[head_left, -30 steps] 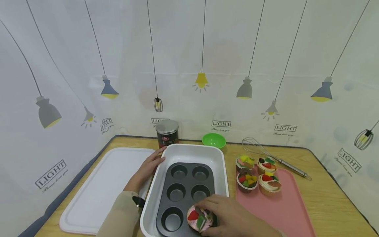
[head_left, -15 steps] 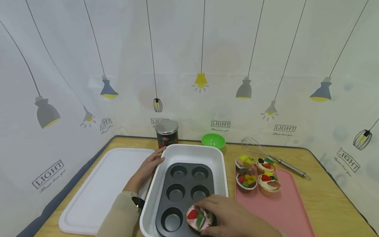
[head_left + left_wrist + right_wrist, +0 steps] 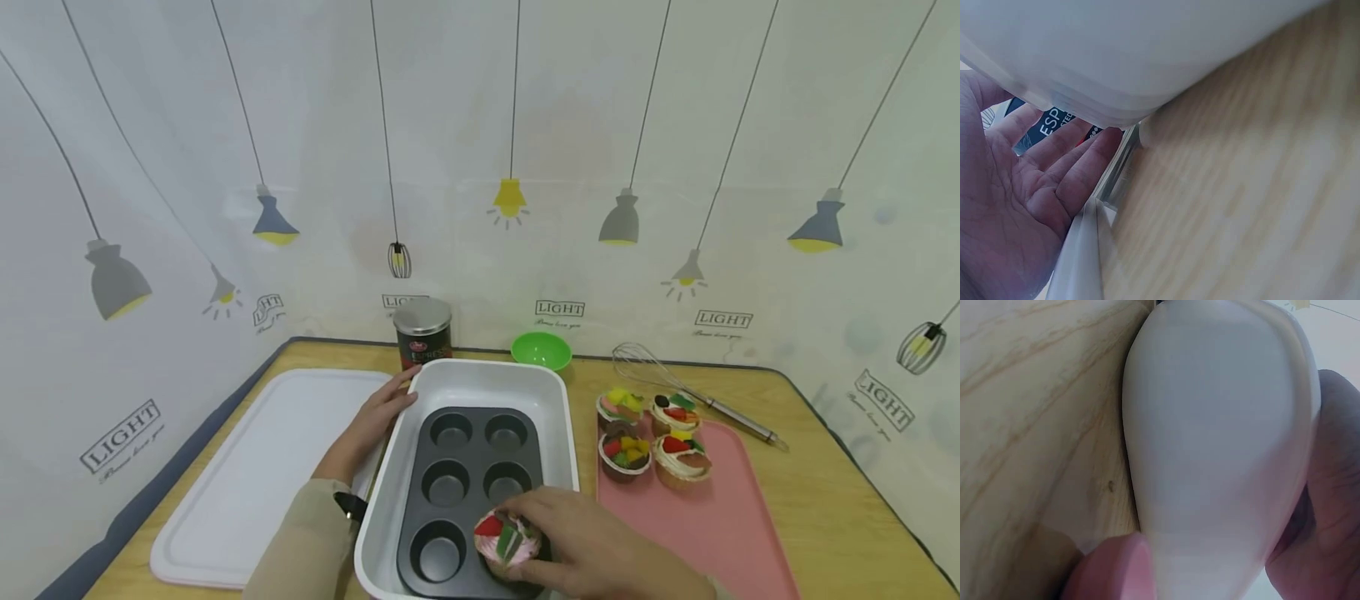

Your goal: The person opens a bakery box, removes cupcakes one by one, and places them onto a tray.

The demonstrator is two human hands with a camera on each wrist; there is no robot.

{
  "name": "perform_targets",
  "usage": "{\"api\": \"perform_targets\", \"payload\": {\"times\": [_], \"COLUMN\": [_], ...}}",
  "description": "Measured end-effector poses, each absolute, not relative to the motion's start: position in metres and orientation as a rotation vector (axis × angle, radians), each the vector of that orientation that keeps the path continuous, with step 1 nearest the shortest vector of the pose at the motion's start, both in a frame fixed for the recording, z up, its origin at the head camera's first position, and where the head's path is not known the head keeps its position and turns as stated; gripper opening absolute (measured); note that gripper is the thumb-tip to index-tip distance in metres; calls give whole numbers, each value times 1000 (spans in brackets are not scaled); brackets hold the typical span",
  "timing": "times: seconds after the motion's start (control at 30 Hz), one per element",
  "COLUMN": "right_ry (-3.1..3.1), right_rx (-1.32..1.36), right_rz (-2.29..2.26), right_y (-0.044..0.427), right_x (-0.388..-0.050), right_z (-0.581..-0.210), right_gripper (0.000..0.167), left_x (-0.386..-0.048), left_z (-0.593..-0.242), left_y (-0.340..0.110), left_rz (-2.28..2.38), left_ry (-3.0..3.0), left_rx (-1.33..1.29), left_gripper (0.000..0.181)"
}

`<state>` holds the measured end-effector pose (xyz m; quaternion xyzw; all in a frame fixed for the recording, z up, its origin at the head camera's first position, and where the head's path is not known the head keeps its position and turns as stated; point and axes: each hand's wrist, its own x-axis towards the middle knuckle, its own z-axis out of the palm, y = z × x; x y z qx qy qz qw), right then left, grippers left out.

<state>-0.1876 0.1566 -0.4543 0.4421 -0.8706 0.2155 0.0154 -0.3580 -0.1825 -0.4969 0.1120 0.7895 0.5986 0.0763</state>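
Note:
In the head view, my right hand (image 3: 581, 537) pinches a cupcake (image 3: 501, 543) with pink frosting, a red strawberry and a green piece on top. The cupcake is at the front right cup of a dark muffin tin (image 3: 475, 471); whether it sits in the cup or just above it I cannot tell. That tin lies inside a deep white baking dish (image 3: 561, 454). Along the dish's left side rests my left hand (image 3: 371, 425), fingers extended near the rim. The left wrist view shows the left palm (image 3: 1029, 194) with its fingers against the dish's outer wall (image 3: 1122, 62).
Several decorated cupcakes (image 3: 681, 462) stand on a pink tray (image 3: 712, 533) at right, with a whisk (image 3: 723, 408) behind. A green bowl (image 3: 542, 351) and an espresso can (image 3: 422, 333) stand behind the dish. A white tray (image 3: 262, 475) lies at left.
The cupcake in my right hand has moved slightly up and tilted, showing more of its side. My left hand stays at the dish. The head view has shifted a little.

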Motion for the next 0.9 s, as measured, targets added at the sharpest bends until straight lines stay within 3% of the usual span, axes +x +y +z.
{"api": "perform_targets", "payload": {"times": [0.4, 0.73, 0.9], "right_ry": [-2492, -2525, -2563], "right_rx": [1412, 1053, 1008], "right_rz": [1149, 1183, 1153], "right_y": [174, 230, 257], "right_x": [-198, -200, -200], "right_z": [-444, -422, -427], "right_gripper": [59, 61, 61], "left_x": [-353, -357, -357], "left_z": [-501, -496, -495], "left_y": [-184, -182, -180], "left_rz": [1798, 1820, 1805], "left_ry": [2355, 2334, 2355], "left_rx": [296, 336, 326], "left_gripper": [54, 55, 55]}}
